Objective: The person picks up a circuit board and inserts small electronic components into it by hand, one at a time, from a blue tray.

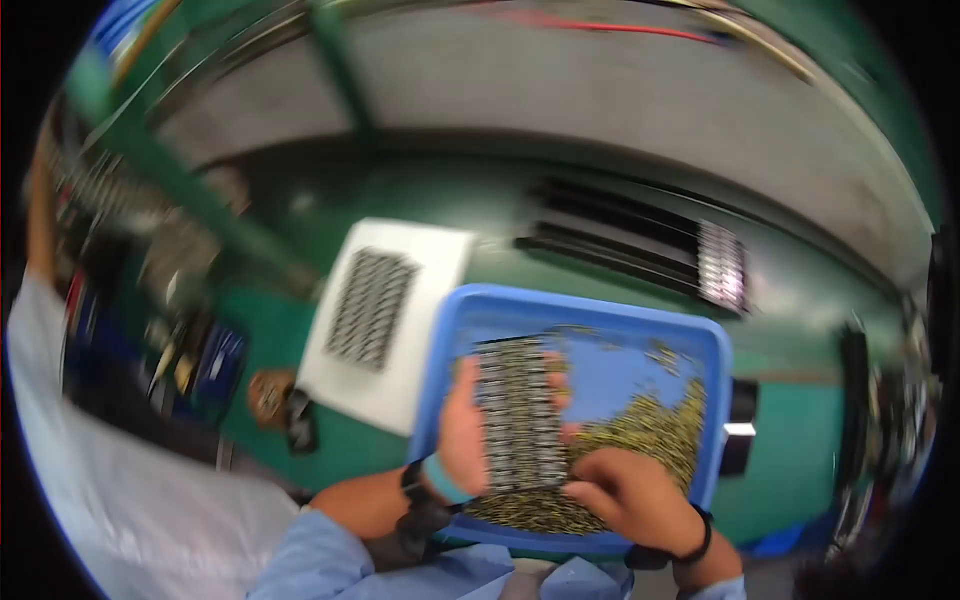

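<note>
My left hand [462, 432] holds a grey, ribbed block of rows [520, 415] from its left side and beneath, fingertips showing at its right edge. Small brassy slivers lie along the rows. The block is above a blue plastic tray [590, 302], which holds a heap of thin, brass-coloured pin-like pieces [655, 430], thickest at its right and near sides. Close to the block's lower right corner, my right hand [640, 500] has thumb and fingers pinched together. Whatever they hold, if anything, is too small and blurred to make out.
Left of the tray, a white board [440, 262] carries a similar ribbed block [370, 310]. Long black rails [620, 238] with a shiny silver piece [722, 265] lie behind. A black object [740, 425] abuts the tray's right. Another person's pale sleeve [110, 450] is at far left.
</note>
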The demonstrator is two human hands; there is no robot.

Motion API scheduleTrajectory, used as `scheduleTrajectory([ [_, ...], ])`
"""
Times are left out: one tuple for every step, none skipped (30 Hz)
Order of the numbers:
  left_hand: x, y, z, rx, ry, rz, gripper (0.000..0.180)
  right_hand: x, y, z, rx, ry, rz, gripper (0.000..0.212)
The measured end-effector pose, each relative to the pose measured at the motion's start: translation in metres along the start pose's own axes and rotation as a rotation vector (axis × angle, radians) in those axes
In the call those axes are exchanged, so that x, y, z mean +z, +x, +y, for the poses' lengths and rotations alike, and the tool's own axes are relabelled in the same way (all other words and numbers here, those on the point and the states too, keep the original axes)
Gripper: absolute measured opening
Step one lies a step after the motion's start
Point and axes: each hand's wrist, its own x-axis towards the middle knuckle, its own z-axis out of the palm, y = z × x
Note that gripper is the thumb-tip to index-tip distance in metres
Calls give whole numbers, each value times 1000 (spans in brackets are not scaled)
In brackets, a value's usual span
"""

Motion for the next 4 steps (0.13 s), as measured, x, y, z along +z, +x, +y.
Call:
scheduleTrajectory([
  [-2,1,1,-15,-55,-48,87,-1,1,11,-55,56,-126,26],
  [-5,6,0,-107,-42,-66,87,-3,-2,11,52,147,-200,23],
  [-7,9,-2,-93,-33,-90,91,-4,-4,12,140,251,-285,20],
  [-7,11,-6,-70,-24,-115,95,4,-10,24,224,402,-251,28],
])
